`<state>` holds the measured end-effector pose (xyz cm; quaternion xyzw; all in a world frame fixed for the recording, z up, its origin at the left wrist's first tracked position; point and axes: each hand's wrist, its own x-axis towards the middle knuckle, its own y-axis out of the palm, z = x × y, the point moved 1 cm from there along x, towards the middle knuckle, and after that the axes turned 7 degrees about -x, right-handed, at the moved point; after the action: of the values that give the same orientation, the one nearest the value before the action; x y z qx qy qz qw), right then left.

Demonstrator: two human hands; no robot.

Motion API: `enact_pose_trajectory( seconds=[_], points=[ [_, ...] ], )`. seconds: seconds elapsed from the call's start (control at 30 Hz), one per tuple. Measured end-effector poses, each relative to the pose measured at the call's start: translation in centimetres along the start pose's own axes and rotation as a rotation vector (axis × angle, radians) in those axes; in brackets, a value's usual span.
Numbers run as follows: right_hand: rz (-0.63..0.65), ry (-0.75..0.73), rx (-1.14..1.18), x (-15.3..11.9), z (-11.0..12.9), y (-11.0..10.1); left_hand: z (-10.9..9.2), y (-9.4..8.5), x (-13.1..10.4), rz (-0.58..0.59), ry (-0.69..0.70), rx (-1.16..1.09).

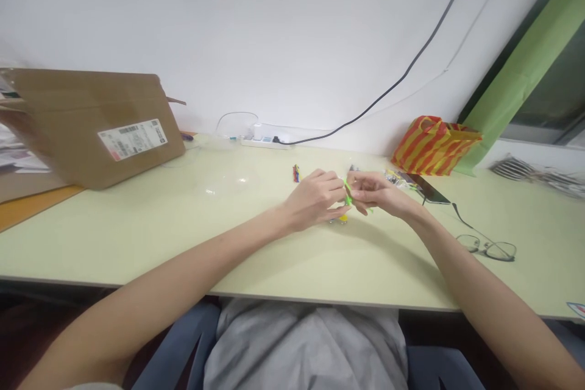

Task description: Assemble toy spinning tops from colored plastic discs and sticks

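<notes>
My left hand (316,200) and my right hand (377,192) meet over the pale green table, fingers closed around a small bright green piece (348,200). It looks like plastic, but the fingers cover most of it and its kind does not show. Just beneath the fingers a small yellow part (342,218) lies close to the tabletop; whether it joins the green piece I cannot tell. Behind my left hand lies a little bundle of thin red, blue and yellow pieces (296,173). Small mixed parts (398,178) are partly hidden behind my right wrist.
A cardboard box (95,122) stands at the left. Along the wall lies a power strip (265,142) with a black cable. To the right are a red-and-yellow striped bag (434,146), a phone (429,189) and eyeglasses (487,248). Clear plastic (226,183) lies left of centre.
</notes>
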<state>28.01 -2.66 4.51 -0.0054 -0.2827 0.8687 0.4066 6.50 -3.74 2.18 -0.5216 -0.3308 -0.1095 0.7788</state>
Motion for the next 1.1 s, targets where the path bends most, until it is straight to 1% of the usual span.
enact_pose_trajectory(
  seconds=[0.03,0.07,0.1,0.13,0.2,0.23,0.27,0.3,0.37,0.5,0.53,0.6,0.73,0.83,0.97,1.1],
  points=[
    [-0.084,-0.026,0.045,-0.2,-0.3,-1.0,0.3,0.0,-0.4,0.035,0.047,0.0],
    [-0.2,-0.06,0.079,-0.5,-0.7,-2.1,0.8,0.0,-0.8,0.076,0.092,0.002],
    [-0.332,-0.092,0.09,-0.8,-1.1,-3.4,1.4,0.1,-1.3,0.105,0.104,0.003],
    [-0.462,-0.104,0.062,-1.1,-1.7,-4.7,2.1,0.2,-1.9,0.117,0.077,-0.001],
    [-0.66,-0.069,-0.087,-1.4,-3.0,-6.4,3.6,0.5,-2.8,0.086,-0.052,-0.005],
    [-0.728,-0.042,-0.177,-1.4,-3.7,-6.7,4.3,0.7,-3.2,0.063,-0.131,-0.013],
    [-0.771,-0.015,-0.26,-1.2,-4.4,-6.6,5.0,0.9,-3.5,0.039,-0.207,-0.02],
    [-0.783,0.011,-0.337,-0.9,-5.0,-6.1,5.7,1.1,-3.7,0.028,-0.274,-0.027],
    [-0.724,0.052,-0.483,0.3,-6.0,-4.2,6.7,1.4,-4.2,0.024,-0.39,-0.024],
    [-0.473,0.138,-0.816,4.3,-7.0,0.1,8.2,1.1,-5.3,-0.009,-0.622,0.011],
    [-0.414,0.177,-0.871,5.7,-7.1,0.8,8.5,1.0,-5.5,-0.021,-0.679,0.023],
    [-0.362,0.288,-0.918,8.6,-7.5,1.7,8.9,0.8,-6.0,-0.028,-0.782,0.039],
    [-0.359,0.395,-0.847,14.2,-8.6,2.5,9.3,1.0,-6.4,0.005,-0.935,0.023],
    [-0.378,0.468,-0.77,17.3,-9.4,3.0,9.2,1.5,-6.5,0.038,-0.961,0.0],
    [-0.377,0.513,-0.638,19.2,-10.0,3.5,8.9,2.0,-6.3,0.074,-0.944,-0.012],
    [-0.338,0.477,-0.504,19.6,-9.7,3.6,9.0,2.2,-6.2,0.078,-0.941,-0.013]
  ],
)
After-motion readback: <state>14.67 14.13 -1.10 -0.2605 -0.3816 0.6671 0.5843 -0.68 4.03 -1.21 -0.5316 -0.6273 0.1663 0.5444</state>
